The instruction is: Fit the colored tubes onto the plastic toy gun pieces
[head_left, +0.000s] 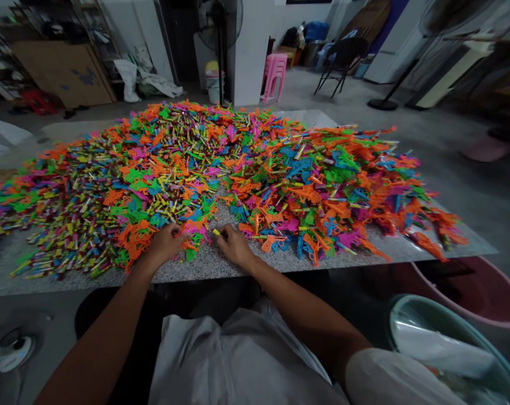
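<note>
My left hand (166, 245) is at the front edge of the heap, its fingers closed on a pink plastic toy gun (194, 227). Orange and green toy guns lie close around it. Just to the right, my right hand (234, 245) pinches a small tube with a yellow end (216, 232) between thumb and fingers, over a bare strip of the speckled tabletop (221, 264). To its right spreads a heap of orange, blue, green and pink toy guns (309, 194). A pile of small multicoloured tubes (75, 225) covers the left of the table.
A pink tub (497, 292) and a green bin (406, 306) with plastic bags stand on the floor at the right. Beyond the table are a standing fan (219, 28), pink stools (275, 70) and a black chair (343, 59). Cardboard (63, 73) leans at the back left.
</note>
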A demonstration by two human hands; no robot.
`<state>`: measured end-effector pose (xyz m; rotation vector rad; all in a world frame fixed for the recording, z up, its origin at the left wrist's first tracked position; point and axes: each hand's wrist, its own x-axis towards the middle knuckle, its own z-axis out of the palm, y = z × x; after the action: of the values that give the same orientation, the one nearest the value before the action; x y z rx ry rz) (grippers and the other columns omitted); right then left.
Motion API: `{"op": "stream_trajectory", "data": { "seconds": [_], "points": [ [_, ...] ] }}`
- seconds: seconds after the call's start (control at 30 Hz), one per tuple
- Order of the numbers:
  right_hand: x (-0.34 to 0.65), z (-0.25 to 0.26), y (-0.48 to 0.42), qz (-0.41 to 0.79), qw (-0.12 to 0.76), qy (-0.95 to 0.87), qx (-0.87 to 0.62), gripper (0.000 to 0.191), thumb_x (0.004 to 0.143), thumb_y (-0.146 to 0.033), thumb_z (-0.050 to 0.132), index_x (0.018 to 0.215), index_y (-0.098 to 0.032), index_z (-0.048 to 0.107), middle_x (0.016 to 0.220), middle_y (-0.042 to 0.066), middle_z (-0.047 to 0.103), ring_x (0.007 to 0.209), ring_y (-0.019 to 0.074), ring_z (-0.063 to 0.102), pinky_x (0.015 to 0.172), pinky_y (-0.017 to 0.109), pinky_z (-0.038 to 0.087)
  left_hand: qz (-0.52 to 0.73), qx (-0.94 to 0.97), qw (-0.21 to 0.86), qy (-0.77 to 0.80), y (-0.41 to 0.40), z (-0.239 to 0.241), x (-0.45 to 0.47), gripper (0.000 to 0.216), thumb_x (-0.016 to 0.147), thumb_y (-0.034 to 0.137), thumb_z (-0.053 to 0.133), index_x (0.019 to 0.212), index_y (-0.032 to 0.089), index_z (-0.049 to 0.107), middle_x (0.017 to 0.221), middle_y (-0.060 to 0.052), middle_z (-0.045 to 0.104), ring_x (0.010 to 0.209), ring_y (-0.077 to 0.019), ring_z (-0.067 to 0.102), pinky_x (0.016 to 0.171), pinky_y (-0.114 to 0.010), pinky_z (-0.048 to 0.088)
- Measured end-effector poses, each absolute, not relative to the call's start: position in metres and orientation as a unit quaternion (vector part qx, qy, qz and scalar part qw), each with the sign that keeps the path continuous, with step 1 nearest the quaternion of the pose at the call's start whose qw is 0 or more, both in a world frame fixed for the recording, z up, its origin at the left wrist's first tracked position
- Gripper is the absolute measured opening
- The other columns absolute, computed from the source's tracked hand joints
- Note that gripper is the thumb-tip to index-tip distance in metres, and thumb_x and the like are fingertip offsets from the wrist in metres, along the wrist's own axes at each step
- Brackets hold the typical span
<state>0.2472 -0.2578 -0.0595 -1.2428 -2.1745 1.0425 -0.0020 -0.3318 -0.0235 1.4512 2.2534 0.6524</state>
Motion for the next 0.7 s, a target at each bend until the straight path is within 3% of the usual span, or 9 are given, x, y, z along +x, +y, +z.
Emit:
{"op": "stream_trajectory", "data": {
  "seconds": [0.2, 0.3, 0.47, 0.63, 0.7],
  "points": [
    [0.246, -0.050, -0.245, 0.498, 0.363, -0.702, -0.356, 0.021, 0.096, -0.042, 0.057, 0.101, -0.022, 0.055, 0.084, -0.002, 0.063, 0.075, 0.0162, 0.058, 0.069, 0.027, 0.043, 0.368, 0.484, 0.231, 0.759, -0.334, 0.003, 0.002, 0.034, 0.082, 0.055, 0.067, 0.093, 0.023, 0.065, 0.079, 0.000, 0.069, 0.066, -0.0184, 0.062, 0.062, -0.028, 0.046],
    [0.240, -0.039, -0.243, 0.523, 0.376, -0.688, -0.334, 0.026, 0.096, -0.046, 0.060, 0.103, -0.021, 0.056, 0.082, -0.002, 0.061, 0.073, 0.0155, 0.056, 0.068, 0.027, 0.043, 0.374, 0.465, 0.213, 0.773, -0.329, 0.009, 0.007, 0.033, 0.082, 0.054, 0.067, 0.094, 0.023, 0.064, 0.076, 0.000, 0.068, 0.065, -0.0189, 0.062, 0.060, -0.028, 0.045],
    [0.237, -0.023, -0.244, 0.543, 0.371, -0.690, -0.302, 0.024, 0.096, -0.044, 0.061, 0.102, -0.021, 0.057, 0.084, -0.002, 0.063, 0.074, 0.0150, 0.059, 0.067, 0.027, 0.045, 0.462, 0.422, 0.153, 0.765, -0.321, 0.016, 0.017, 0.035, 0.081, 0.051, 0.070, 0.100, 0.022, 0.063, 0.077, 0.001, 0.067, 0.071, -0.0188, 0.065, 0.069, -0.030, 0.050],
    [0.237, -0.007, -0.249, 0.597, 0.373, -0.658, -0.267, 0.029, 0.097, -0.042, 0.061, 0.118, -0.022, 0.060, 0.080, -0.003, 0.062, 0.065, 0.0133, 0.057, 0.061, 0.025, 0.046, 0.583, 0.331, 0.411, 0.618, -0.319, 0.027, 0.033, 0.036, 0.073, 0.042, 0.078, 0.092, 0.022, 0.055, 0.075, 0.004, 0.065, 0.072, -0.0171, 0.068, 0.074, -0.034, 0.059],
    [0.236, -0.001, -0.254, 0.609, 0.377, -0.650, -0.255, 0.029, 0.097, -0.041, 0.061, 0.120, -0.022, 0.062, 0.075, -0.005, 0.059, 0.061, 0.0126, 0.055, 0.058, 0.024, 0.044, 0.599, 0.310, 0.466, 0.573, -0.320, 0.031, 0.044, 0.035, 0.072, 0.038, 0.080, 0.090, 0.021, 0.056, 0.078, 0.003, 0.067, 0.073, -0.0167, 0.068, 0.073, -0.034, 0.060]
  ]
}}
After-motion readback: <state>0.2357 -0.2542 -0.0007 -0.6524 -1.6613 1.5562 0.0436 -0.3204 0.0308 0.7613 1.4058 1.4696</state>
